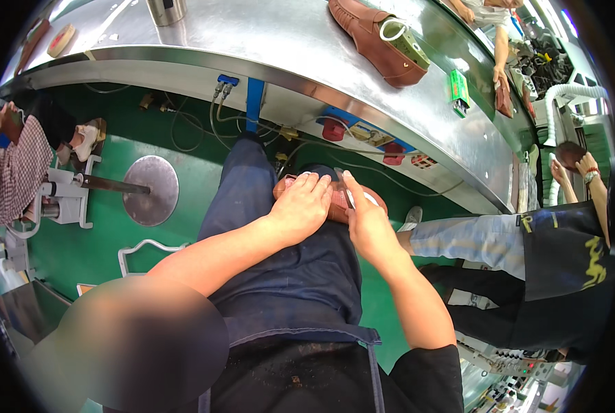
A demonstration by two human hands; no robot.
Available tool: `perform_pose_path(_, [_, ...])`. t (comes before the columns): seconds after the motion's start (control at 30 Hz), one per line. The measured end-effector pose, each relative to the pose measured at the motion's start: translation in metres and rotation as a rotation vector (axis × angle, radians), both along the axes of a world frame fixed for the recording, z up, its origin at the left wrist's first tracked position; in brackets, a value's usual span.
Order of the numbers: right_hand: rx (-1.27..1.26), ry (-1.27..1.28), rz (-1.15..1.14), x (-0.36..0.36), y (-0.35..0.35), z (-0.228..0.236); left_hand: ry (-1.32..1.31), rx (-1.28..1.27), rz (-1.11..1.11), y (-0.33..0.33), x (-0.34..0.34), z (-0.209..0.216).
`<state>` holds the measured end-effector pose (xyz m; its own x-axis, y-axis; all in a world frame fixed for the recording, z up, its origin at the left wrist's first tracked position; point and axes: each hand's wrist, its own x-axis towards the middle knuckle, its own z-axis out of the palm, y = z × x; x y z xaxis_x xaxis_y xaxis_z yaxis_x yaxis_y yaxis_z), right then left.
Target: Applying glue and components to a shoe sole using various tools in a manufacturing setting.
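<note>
A brown leather shoe (339, 208) lies across my lap, over my thigh near the knee. My left hand (302, 210) rests on its left part with the fingers stretched out side by side, pressing it. My right hand (368, 224) is closed over the right part, index finger extended, around a thin, dark, flat blade-like tool (341, 180) whose exact kind I cannot make out. Something white shows beside the right fingers. Both hands cover much of the shoe.
Ahead runs a metal workbench (266, 45) bearing another brown shoe (380, 41), a green box (459, 93), a tape roll (61, 40) and a metal cup (166, 10). Cables and sockets (362, 131) hang below its edge. A round metal stool (150, 191) stands left; co-workers sit around.
</note>
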<state>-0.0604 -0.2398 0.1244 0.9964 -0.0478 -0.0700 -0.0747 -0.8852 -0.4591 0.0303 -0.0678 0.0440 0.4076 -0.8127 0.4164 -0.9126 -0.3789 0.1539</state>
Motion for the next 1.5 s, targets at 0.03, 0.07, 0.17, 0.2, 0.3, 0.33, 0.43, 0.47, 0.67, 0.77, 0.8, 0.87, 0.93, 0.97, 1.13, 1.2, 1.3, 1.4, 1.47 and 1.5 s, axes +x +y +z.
perform_pose_path(0.03, [0.011, -0.027, 0.032, 0.002, -0.001, 0.004, 0.061, -0.034, -0.010, 0.001, 0.000, 0.000])
perform_pose_path(0.07, [0.014, -0.027, 0.033, 0.002, 0.003, 0.004, 0.061, -0.031, -0.009, 0.000, 0.000, 0.000])
perform_pose_path(0.17, [0.110, -0.249, -0.057, -0.004, 0.017, 0.000, 0.142, -0.116, -0.004, 0.001, 0.000, 0.005])
perform_pose_path(0.2, [0.087, -0.041, -0.095, -0.007, 0.017, -0.002, 0.217, -0.098, -0.017, 0.002, 0.002, 0.008])
perform_pose_path(0.3, [0.070, 0.175, -0.097, -0.006, 0.011, 0.004, 0.346, 0.097, 0.002, 0.007, 0.013, 0.028])
perform_pose_path(0.33, [0.058, 0.116, -0.076, -0.005, 0.010, 0.005, 0.398, 0.270, 0.036, 0.011, 0.020, 0.041])
perform_pose_path(0.43, [0.212, 0.106, -0.177, -0.013, 0.008, -0.001, 0.587, 0.031, 0.006, 0.036, 0.039, 0.043])
perform_pose_path(0.47, [0.372, 0.161, -0.301, -0.016, 0.007, -0.004, 0.652, 0.002, -0.009, 0.041, 0.042, 0.042])
perform_pose_path(0.67, [0.940, 0.592, -0.235, 0.004, 0.018, 0.025, 1.216, -0.333, 0.045, 0.057, 0.036, 0.008])
perform_pose_path(0.77, [1.112, 0.629, -0.206, 0.015, 0.021, 0.018, 1.337, -0.455, 0.032, 0.054, 0.032, 0.001])
perform_pose_path(0.8, [1.141, 0.672, -0.205, 0.022, 0.021, 0.015, 1.433, -0.514, 0.011, 0.054, 0.032, -0.002])
perform_pose_path(0.87, [1.192, 0.752, -0.244, 0.033, 0.022, 0.014, 1.314, -0.465, 0.021, 0.055, 0.031, -0.007])
perform_pose_path(0.93, [1.081, 0.811, -0.241, 0.041, 0.021, 0.027, 1.201, -0.417, 0.027, 0.056, 0.032, -0.007])
perform_pose_path(0.97, [0.971, 0.863, -0.240, 0.043, 0.021, 0.031, 1.229, -0.409, 0.024, 0.057, 0.032, -0.006])
perform_pose_path(1.13, [0.681, 0.716, -0.204, 0.033, 0.038, 0.028, 1.110, -0.345, 0.003, 0.057, 0.038, 0.000])
perform_pose_path(1.2, [0.659, 0.703, -0.199, 0.031, 0.040, 0.030, 1.088, -0.319, 0.000, 0.056, 0.041, 0.005])
perform_pose_path(1.3, [0.596, 0.665, -0.133, 0.029, 0.034, 0.023, 0.982, -0.304, -0.028, 0.055, 0.041, 0.004])
perform_pose_path(1.4, [0.552, 0.712, -0.033, 0.032, 0.018, 0.031, 0.798, -0.344, -0.089, 0.058, 0.041, -0.005])
perform_pose_path(1.47, [0.536, 0.782, 0.010, 0.034, 0.010, 0.045, 0.635, -0.351, -0.143, 0.060, 0.043, -0.012])
perform_pose_path(1.5, [0.532, 0.785, 0.012, 0.031, 0.012, 0.049, 0.635, -0.355, -0.139, 0.062, 0.043, -0.014])
